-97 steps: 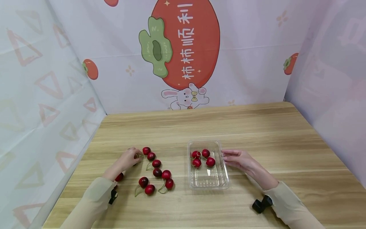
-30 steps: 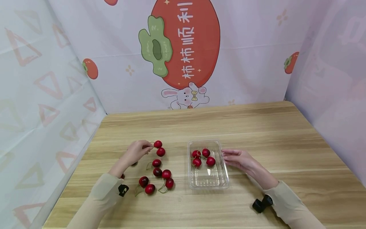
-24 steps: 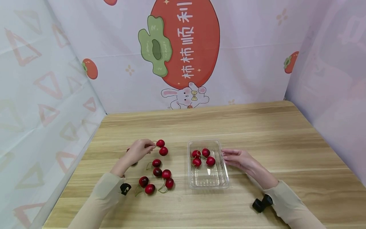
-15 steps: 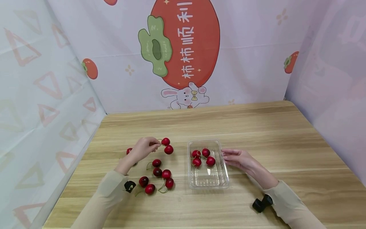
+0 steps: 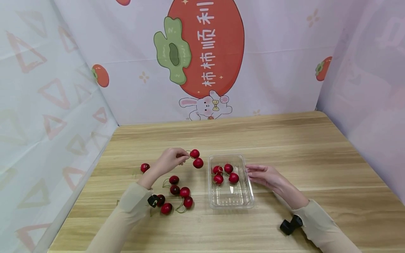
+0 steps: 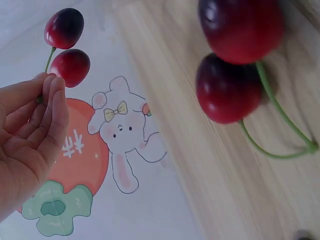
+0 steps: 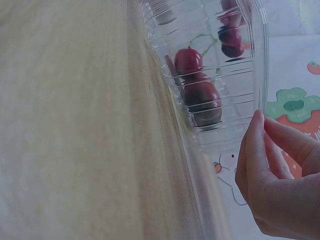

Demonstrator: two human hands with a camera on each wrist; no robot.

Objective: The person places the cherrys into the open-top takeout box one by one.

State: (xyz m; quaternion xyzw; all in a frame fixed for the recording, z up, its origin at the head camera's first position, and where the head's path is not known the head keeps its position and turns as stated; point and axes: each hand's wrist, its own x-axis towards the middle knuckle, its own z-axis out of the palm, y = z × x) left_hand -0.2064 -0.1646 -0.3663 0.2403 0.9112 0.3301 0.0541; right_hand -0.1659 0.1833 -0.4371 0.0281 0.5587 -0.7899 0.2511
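My left hand [image 5: 171, 160] pinches the joined green stems of a pair of red cherries [image 5: 198, 163] between thumb and fingers. The pair [image 6: 70, 67] hangs off the fingertips, just left of a clear plastic container [image 5: 231, 204]. Inside that container, towards its far end, lie several cherries [image 5: 233, 178] with stems. At the container's right side is my right hand [image 5: 269, 177]. In the right wrist view its thumb and fingertips [image 7: 257, 117] come together on the container's rim [image 7: 263, 65].
Several loose cherries [image 5: 185, 192] lie on the wooden table [image 5: 202, 232] left of the container, some in stemmed pairs. A single cherry [image 5: 145, 167] sits farther left, beside the left wrist. A printed cloth [image 5: 278, 70] stands behind the table.
My left hand has lifted the pair of cherries from the table's left part and carried it right, towards the container. The right hand and container stay in place.
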